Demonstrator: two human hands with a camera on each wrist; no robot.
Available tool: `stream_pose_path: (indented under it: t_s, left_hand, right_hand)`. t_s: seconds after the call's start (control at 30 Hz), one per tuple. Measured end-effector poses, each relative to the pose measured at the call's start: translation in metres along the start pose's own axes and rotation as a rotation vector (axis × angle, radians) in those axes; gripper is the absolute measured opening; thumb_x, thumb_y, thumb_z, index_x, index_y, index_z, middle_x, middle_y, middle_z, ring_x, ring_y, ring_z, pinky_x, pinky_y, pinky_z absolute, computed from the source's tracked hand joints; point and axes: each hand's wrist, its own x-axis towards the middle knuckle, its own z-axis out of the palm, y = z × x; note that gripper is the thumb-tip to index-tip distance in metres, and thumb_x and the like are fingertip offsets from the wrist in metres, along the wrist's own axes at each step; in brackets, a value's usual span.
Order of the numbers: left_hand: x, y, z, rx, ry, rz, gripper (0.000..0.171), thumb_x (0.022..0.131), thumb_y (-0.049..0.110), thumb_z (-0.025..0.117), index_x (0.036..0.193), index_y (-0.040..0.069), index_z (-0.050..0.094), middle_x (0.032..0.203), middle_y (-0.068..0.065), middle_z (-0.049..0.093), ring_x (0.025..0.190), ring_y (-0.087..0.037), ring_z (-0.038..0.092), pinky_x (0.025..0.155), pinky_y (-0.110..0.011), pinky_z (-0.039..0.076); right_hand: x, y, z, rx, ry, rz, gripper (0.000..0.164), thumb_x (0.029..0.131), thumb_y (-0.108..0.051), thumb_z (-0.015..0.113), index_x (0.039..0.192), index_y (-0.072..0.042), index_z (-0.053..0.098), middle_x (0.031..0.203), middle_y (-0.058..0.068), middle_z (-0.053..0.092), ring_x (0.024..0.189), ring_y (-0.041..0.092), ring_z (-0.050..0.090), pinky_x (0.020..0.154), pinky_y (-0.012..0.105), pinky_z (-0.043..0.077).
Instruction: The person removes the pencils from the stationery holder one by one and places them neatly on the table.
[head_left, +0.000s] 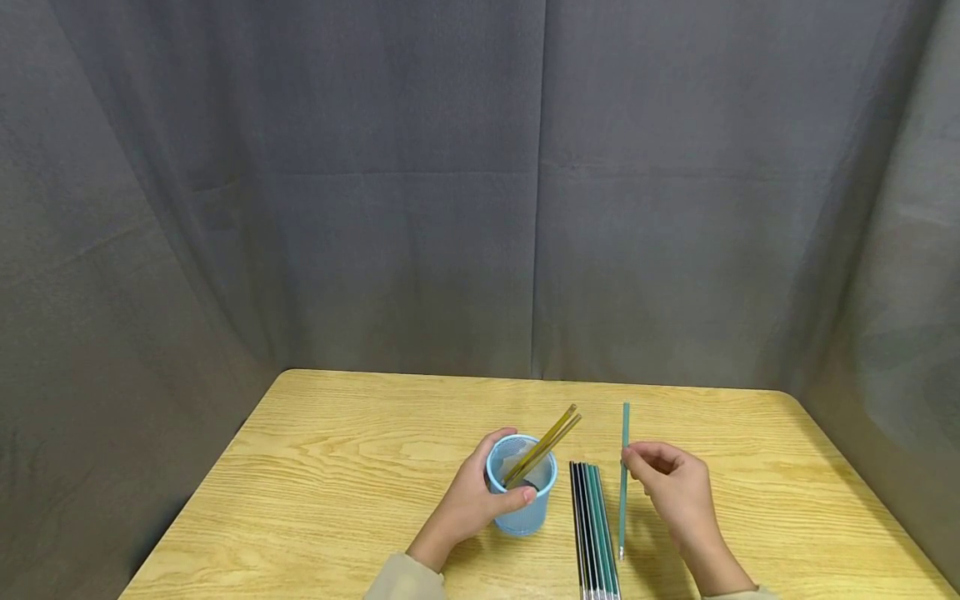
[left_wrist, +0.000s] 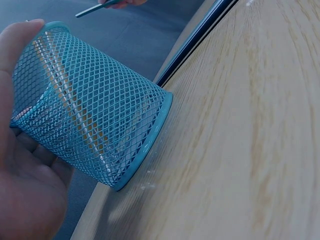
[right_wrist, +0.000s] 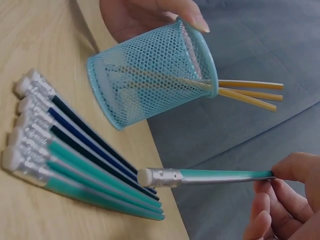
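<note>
My left hand [head_left: 480,496] grips a light blue mesh pencil cup [head_left: 522,522], thumb along the near rim and fingers round the far side. The cup's base edge is right at the tabletop in the left wrist view. Three yellow pencils [right_wrist: 250,94] lean inside it, their ends sticking out past the rim. To the right, my right hand [head_left: 675,492] pinches a green pencil [head_left: 624,500] between thumb and fingertips. That pencil stands nearly upright in the head view, its white eraser [right_wrist: 145,178] at the lower end.
Between the hands, a row of dark and green pencils [head_left: 591,525] lies side by side on the wooden table [head_left: 337,483], erasers toward the near edge. Grey curtains [head_left: 405,208] hang behind the table and at both sides.
</note>
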Motion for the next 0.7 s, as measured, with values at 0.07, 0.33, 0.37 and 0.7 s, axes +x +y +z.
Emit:
stream_pose_path:
  t_s: [0.07, 0.33, 0.37, 0.7]
  left_hand:
    - [0.0, 0.0, 0.0, 0.0, 0.001, -0.003, 0.077, 0.081, 0.036, 0.081, 0.146, 0.03, 0.04, 0.129, -0.006, 0.058, 0.114, -0.02, 0.056, 0.097, -0.046, 0.044]
    - [0.0, 0.0, 0.0, -0.005, 0.0, 0.001, 0.077, 0.081, 0.035, 0.081, 0.146, 0.029, 0.04, 0.127, -0.001, 0.058, 0.114, -0.021, 0.056, 0.096, -0.045, 0.044]
    - [0.0, 0.0, 0.0, -0.005, 0.001, 0.003, 0.077, 0.081, 0.034, 0.081, 0.146, 0.029, 0.04, 0.127, -0.001, 0.058, 0.114, -0.021, 0.056, 0.095, -0.045, 0.044]
    - [0.0, 0.0, 0.0, -0.011, -0.002, 0.01, 0.077, 0.081, 0.034, 0.081, 0.146, 0.029, 0.04, 0.126, 0.0, 0.058, 0.114, -0.022, 0.057, 0.095, -0.044, 0.045]
  right_hand:
    - [0.0, 0.002, 0.0, -0.01, -0.009, 0.014, 0.031, 0.092, -0.028, 0.072, 0.108, -0.001, 0.071, 0.094, 0.002, 0.069, 0.085, 0.014, 0.061, 0.07, 0.029, 0.051]
    - [0.002, 0.013, 0.001, -0.038, -0.028, 0.03, 0.03, 0.093, -0.027, 0.071, 0.109, -0.002, 0.071, 0.096, 0.004, 0.069, 0.085, 0.015, 0.061, 0.069, 0.029, 0.05]
    - [0.002, 0.015, 0.002, -0.042, -0.031, 0.031, 0.031, 0.093, -0.028, 0.071, 0.109, -0.001, 0.071, 0.096, 0.004, 0.069, 0.085, 0.015, 0.061, 0.07, 0.029, 0.049]
    - [0.004, 0.023, 0.004, -0.087, -0.056, 0.048, 0.028, 0.093, -0.026, 0.071, 0.107, -0.001, 0.071, 0.097, 0.004, 0.069, 0.086, 0.015, 0.061, 0.076, 0.032, 0.051]
